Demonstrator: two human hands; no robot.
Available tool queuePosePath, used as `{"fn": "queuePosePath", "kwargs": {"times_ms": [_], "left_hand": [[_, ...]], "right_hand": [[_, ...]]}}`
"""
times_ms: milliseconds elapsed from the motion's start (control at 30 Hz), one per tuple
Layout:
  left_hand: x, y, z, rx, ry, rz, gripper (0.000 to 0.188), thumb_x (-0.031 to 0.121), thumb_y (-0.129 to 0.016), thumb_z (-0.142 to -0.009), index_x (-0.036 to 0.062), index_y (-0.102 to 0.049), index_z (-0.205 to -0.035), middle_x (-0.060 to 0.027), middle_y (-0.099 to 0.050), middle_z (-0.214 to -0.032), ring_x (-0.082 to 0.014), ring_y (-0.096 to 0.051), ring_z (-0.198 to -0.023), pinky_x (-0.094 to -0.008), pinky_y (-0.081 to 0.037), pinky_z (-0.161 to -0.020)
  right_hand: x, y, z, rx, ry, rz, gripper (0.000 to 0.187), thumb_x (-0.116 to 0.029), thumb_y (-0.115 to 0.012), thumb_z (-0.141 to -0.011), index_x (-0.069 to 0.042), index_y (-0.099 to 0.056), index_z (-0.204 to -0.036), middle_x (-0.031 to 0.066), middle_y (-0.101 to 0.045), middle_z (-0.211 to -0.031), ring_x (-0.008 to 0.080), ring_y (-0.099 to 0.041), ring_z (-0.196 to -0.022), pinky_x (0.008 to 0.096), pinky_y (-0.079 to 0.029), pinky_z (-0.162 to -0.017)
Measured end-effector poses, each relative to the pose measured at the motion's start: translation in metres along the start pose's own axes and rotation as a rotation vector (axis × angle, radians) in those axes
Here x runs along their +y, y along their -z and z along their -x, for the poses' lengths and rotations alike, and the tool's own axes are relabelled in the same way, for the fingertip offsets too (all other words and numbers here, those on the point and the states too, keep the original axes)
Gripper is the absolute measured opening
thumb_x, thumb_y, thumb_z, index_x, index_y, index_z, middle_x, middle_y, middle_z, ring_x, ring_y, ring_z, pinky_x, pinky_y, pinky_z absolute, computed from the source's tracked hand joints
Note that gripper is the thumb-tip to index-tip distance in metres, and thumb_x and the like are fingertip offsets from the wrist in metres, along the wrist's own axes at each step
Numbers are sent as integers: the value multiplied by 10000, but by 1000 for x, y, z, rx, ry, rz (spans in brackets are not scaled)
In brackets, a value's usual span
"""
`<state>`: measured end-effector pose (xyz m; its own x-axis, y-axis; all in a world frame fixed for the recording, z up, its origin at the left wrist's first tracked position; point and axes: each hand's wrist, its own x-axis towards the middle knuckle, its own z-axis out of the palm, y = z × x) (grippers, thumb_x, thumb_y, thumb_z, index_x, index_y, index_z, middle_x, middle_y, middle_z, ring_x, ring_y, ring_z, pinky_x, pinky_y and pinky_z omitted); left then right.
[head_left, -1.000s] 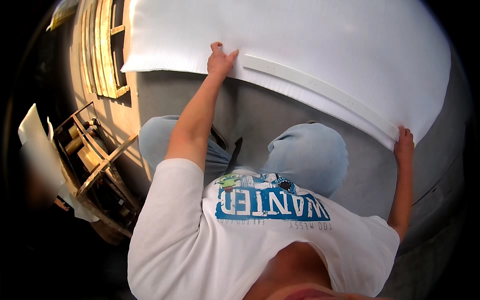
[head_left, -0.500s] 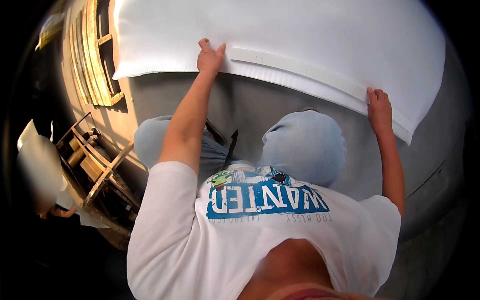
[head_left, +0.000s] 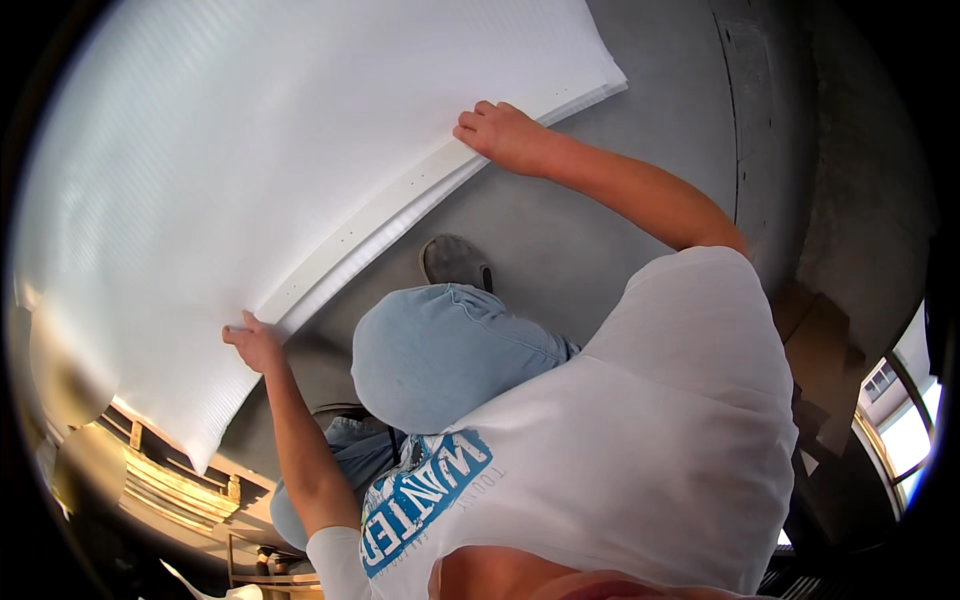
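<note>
A large white ribbed plastic sheet (head_left: 240, 150), possibly more than one layer, lies over the grey floor in front of me. Along its near edge runs a long narrow white strip (head_left: 370, 218) with small dots in it. My right hand (head_left: 503, 136) is closed over the strip toward its far right part, the fingers bent around its upper side. At the strip's left end, my left hand (head_left: 258, 345) rests on the sheet's edge, thumb and forefinger apart. What lies under its palm is hidden.
My knee (head_left: 440, 350) and a dark shoe (head_left: 457, 262) are close to the sheet's near edge. Pale wooden slats (head_left: 180, 485) lie at the lower left. Brown cardboard (head_left: 815, 350) stands at the right, beyond the grey floor (head_left: 660, 120).
My view has turned to the right, so the sheet and strip now slant up to the right. Both hands stay at the sheet's near edge; the right now lies further over the strip.
</note>
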<state>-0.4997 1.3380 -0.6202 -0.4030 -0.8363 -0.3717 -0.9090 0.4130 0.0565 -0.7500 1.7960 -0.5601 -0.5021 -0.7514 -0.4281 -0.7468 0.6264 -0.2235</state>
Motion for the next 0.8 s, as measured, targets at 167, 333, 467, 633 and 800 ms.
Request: {"fn": "queuePosePath", "kwargs": {"times_ms": [167, 333, 467, 633, 800], "left_hand": [[-2, -3, 0, 37, -29, -19, 658, 470, -479, -945, 13, -297, -1381, -257, -575, -1245, -441, -594, -1074, -496, -469, -898], [-10, -4, -5, 45, -33, -17, 650, 464, -475, -948, 4, -304, -1374, -257, -579, -1237, -449, -591, -1070, -503, -468, -895], [-10, -5, -5, 52, -39, -19, 638, 459, -469, -949, -4, -308, -1357, -273, -565, -1246, -457, -581, -1080, -507, -464, -904], [-13, -7, -7, 55, -49, -43, 623, 452, -466, -956, 6, -308, -1362, -259, -569, -1246, -451, -577, -1089, -512, -465, -904], [-13, -10, -4, 14, -26, -57, 613, 441, -463, -961, 5, -304, -1362, -272, -560, -1258, -453, -570, -1101, -514, -463, -908]], "right_hand": [[1, -9, 7, 36, -70, -22, 256, 58, -579, -777, -36, -574, -1015, 67, -548, -1100, 274, -535, -1041, 438, -499, -795], [4, -10, 5, 50, -108, -43, 237, 58, -570, -788, -43, -572, -1002, 74, -544, -1110, 276, -526, -1065, 461, -488, -837], [12, -10, 3, 15, -126, -47, 223, 58, -559, -796, -47, -568, -992, 78, -543, -1109, 274, -522, -1072, 456, -482, -850], [20, -12, 2, -2, -114, -60, 239, 69, -546, -797, -54, -568, -1000, 79, -543, -1109, 271, -513, -1092, 433, -478, -835], [24, -15, 7, -8, -117, -62, 268, 71, -553, -788, -60, -561, -1021, 79, -540, -1114, 274, -510, -1093, 430, -472, -839]]}}
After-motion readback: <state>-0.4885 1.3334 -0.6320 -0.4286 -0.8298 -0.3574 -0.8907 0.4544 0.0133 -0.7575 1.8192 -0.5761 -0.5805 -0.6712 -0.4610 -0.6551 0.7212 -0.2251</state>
